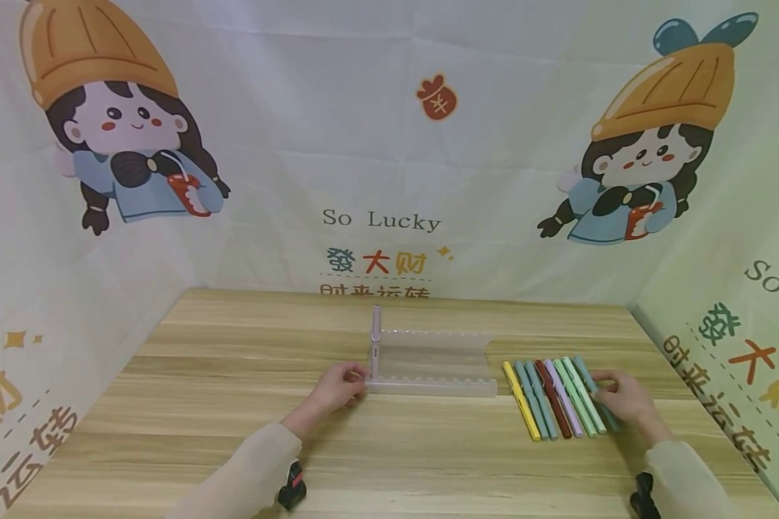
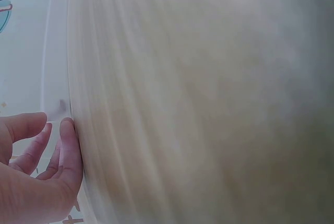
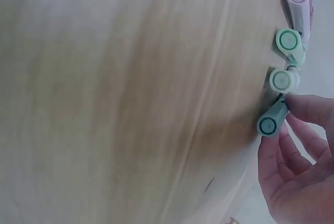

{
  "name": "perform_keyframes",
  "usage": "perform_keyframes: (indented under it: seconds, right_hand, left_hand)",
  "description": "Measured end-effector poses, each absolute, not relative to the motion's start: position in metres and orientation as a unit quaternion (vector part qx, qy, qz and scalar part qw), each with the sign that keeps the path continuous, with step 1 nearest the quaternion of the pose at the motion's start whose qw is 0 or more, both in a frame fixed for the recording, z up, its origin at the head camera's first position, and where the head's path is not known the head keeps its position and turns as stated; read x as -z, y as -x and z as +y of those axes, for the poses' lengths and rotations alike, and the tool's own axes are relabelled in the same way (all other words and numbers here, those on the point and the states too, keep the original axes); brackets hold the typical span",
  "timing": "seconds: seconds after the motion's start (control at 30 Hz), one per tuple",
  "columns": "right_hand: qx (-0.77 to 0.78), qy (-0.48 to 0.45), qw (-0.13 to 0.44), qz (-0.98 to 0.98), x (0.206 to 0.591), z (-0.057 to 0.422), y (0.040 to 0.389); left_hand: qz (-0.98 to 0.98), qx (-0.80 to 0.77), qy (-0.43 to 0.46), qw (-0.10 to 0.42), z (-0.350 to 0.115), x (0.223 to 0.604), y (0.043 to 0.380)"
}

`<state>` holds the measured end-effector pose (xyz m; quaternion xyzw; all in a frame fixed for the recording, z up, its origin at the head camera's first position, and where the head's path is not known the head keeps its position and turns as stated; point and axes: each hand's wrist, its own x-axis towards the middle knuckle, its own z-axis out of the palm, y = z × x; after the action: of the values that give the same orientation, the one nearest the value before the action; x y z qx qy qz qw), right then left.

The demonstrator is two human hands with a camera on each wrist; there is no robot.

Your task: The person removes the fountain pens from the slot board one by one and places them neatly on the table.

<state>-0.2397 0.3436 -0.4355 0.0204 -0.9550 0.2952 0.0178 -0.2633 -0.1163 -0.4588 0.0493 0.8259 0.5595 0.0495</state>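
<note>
A clear plastic pen rack [image 1: 431,388] with notched rails lies mid-table. A pale purple pen [image 1: 376,342] rests across its left end. At that end's front corner, my left hand [image 1: 339,387] holds the rack [image 2: 57,72] between thumb and fingertips. On the right, my right hand [image 1: 626,400] pinches a teal pen [image 3: 273,119] at the right end of a row of pens. In the right wrist view the thumb is on one side of this pen and the fingers on the other; a pale green pen [image 3: 282,80] lies right beside it.
Further along the row lie a yellow pen [image 1: 521,400], a dark red pen [image 1: 553,398], a lilac pen [image 1: 563,398] and several green or teal ones. The wooden table [image 1: 234,360] meets a printed cloth backdrop [image 1: 376,144] at its back and sides.
</note>
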Motion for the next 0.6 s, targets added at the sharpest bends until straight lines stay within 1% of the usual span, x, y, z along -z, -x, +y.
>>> perform_keyframes:
  seconds: [0.43, 0.6]
  right_hand:
    - [-0.304, -0.004, 0.016, -0.952, 0.4343, 0.3398, 0.2409]
    - [-0.304, 0.011, 0.031, -0.952, 0.4333, 0.3373, 0.2406]
  left_hand:
    - [0.824, -0.561, -0.058, 0.053, -0.1170, 0.4577, 0.2618]
    - [0.823, -0.563, -0.059, 0.052, -0.1172, 0.4572, 0.2613]
